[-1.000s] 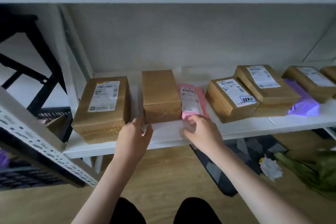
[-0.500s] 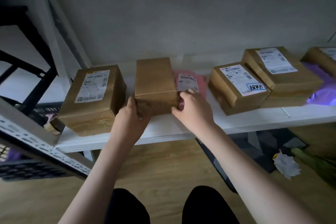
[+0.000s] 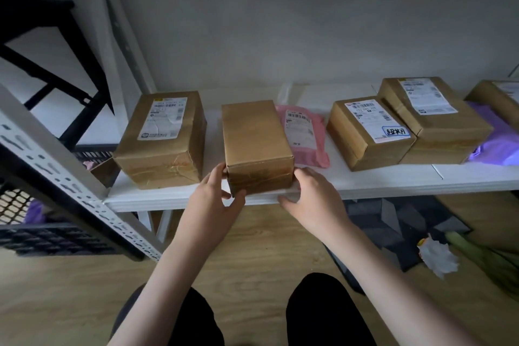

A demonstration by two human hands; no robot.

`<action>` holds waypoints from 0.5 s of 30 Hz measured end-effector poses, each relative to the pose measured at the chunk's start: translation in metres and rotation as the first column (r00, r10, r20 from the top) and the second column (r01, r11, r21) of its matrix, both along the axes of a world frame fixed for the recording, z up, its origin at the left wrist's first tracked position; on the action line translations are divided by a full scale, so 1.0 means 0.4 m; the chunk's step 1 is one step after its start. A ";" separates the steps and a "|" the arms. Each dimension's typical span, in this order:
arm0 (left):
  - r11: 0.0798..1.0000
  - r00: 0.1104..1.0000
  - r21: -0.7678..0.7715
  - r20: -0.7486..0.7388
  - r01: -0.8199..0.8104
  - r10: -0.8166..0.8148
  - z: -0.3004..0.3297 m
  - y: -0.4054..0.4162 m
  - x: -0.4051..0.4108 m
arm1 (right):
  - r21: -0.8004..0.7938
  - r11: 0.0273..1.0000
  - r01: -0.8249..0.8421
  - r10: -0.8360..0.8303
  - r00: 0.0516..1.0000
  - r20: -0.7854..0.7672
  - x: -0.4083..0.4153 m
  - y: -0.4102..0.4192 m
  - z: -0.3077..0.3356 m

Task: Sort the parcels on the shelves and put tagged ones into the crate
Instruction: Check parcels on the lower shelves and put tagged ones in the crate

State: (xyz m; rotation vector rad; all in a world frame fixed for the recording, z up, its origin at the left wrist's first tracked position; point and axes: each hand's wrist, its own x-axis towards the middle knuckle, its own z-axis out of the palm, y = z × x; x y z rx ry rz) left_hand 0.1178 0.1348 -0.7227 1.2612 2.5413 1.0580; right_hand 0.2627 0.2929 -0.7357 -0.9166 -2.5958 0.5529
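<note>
Both hands hold the plain brown box (image 3: 257,146) at the near edge of the white shelf (image 3: 393,185). The left hand (image 3: 213,205) curls its fingers round the box's near left corner. The right hand (image 3: 314,199) presses on the near right corner, its fingers bent against the side. No label shows on top of this box. A labelled box (image 3: 163,140) sits to its left, and a pink bag (image 3: 304,137) and a box with a blue tag (image 3: 368,132) sit to its right. The black crate (image 3: 42,236) waits far left, below the shelf. Most parcels still sit on the shelf, so much sorting is left.
</note>
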 end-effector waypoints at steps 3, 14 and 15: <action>0.999 1.000 0.040 -0.003 0.004 -0.004 -0.010 0.016 0.003 | -0.025 0.999 0.029 -0.029 0.999 0.021 -0.005 0.003 0.002; 0.979 0.881 0.131 0.467 -0.157 0.078 -0.047 0.002 0.006 | 0.174 0.983 -0.050 0.083 0.978 -0.191 -0.023 -0.008 0.126; 0.981 0.892 0.089 0.437 -0.171 0.116 -0.053 -0.013 -0.003 | 0.178 0.981 -0.073 0.109 0.973 -0.203 -0.033 -0.015 0.131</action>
